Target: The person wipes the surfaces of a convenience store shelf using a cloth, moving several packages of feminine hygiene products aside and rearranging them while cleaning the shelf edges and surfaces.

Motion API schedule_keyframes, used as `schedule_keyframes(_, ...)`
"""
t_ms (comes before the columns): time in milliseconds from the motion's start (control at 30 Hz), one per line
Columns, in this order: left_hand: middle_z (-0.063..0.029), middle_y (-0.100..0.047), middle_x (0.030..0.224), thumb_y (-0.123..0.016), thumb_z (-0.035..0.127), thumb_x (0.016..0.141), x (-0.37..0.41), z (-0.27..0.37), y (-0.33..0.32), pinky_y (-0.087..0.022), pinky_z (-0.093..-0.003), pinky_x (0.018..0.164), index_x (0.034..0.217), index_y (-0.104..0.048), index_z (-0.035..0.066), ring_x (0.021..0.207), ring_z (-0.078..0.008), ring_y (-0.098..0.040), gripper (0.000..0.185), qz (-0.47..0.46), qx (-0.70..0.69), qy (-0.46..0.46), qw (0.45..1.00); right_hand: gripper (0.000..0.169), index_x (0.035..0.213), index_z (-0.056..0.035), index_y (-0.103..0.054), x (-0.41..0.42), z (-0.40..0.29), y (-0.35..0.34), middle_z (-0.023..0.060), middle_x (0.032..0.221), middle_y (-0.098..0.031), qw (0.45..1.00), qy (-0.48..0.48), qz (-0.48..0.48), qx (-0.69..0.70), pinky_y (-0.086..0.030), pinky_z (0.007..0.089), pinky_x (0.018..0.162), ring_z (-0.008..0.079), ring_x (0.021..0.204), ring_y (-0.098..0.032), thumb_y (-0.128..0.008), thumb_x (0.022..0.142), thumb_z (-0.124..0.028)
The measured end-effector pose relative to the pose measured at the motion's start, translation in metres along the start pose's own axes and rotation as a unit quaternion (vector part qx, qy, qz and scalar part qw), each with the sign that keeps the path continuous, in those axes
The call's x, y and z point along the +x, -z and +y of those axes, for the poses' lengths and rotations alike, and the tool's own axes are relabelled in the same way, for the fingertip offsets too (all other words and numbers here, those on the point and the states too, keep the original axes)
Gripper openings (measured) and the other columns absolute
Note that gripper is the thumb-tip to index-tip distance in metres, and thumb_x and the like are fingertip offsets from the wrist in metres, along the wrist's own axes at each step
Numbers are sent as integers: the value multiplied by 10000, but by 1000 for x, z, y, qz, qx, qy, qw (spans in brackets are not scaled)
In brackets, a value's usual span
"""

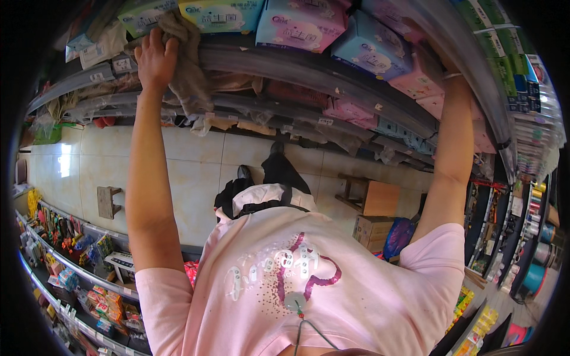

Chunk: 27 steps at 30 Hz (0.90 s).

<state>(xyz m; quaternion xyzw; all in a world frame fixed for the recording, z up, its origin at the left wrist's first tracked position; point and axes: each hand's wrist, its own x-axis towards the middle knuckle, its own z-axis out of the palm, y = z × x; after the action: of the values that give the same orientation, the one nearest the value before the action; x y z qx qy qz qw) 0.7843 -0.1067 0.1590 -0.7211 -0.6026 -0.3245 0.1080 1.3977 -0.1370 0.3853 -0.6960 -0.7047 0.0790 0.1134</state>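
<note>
My left hand (156,58) is at the upper left, its fingers on a grey-brown cloth (189,62) that hangs over the shelf's front edge (276,64). Green and yellow packs (220,15) of sanitary pads stand just behind the cloth. My right arm reaches up at the right, with a pale band at the wrist; my right hand (421,35) is deep among the packs and mostly hidden by them and by a shelf rail. Beside it are a blue pack (374,44) and pink packs (416,73). A larger pink pack (300,24) stands nearer the middle.
Lower shelves hold plastic-wrapped goods. On the tiled floor stand a small wooden stool (108,202), another wooden stool (380,198) and a cardboard box (374,231). Stocked shelves (84,262) line the lower left; racks with spools (534,278) stand at the right.
</note>
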Motion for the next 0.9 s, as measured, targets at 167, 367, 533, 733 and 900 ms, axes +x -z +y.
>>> schedule_keyframes(167, -182, -582, 1202, -497, 428, 907, 5, 19, 10, -371, -521, 985, 1213, -558, 129, 1097, -467, -483, 432, 34, -83, 44, 995, 846, 1557, -126, -344, 30, -21, -7, 204, 1579, -362, 999, 6, -32, -43, -323, 435, 1161, 333, 1457, -355, -620, 890, -567)
schedule_keyframes(367, -175, -594, 1188, -494, 416, 910, 4, 5, 7, -376, -513, 986, 1206, -574, 149, 1097, -455, -495, 406, 23, -8, -39, 999, 827, 1559, -139, -348, 46, -34, -21, 193, 1585, -360, 993, -33, -35, -104, -322, 430, 1160, 321, 1461, -356, -591, 907, -587)
schedule_keyframes(533, -141, -603, 1189, -512, 372, 911, 2, 1, 4, -389, -509, 973, 1211, -588, 159, 1090, -433, -516, 375, 55, -4, -59, 997, 813, 1560, -149, -352, 58, -35, -37, 184, 1590, -359, 982, -113, -19, -152, -322, 426, 1160, 311, 1464, -356, -566, 921, -603)
schedule_keyframes(733, -188, -566, 1161, -522, 259, 881, 4, 37, 24, -378, -461, 988, 1202, -574, 3, 1108, -389, -496, 414, 29, -54, 35, 998, 756, 1561, -160, -357, 56, -35, -68, 123, 1609, -352, 985, 31, -19, -169, -298, 406, 1165, 294, 1464, -358, -419, 977, -636)
schedule_keyframes(900, -208, -559, 1164, -520, 274, 893, -1, 35, 25, -381, -485, 978, 1239, -533, 1, 1078, -414, -485, 441, 63, -61, 48, 995, 635, 1550, -153, -377, 69, -24, -86, 94, 1598, -377, 996, 0, -12, 87, -273, 380, 1181, 288, 1460, -356, -393, 1025, -511)
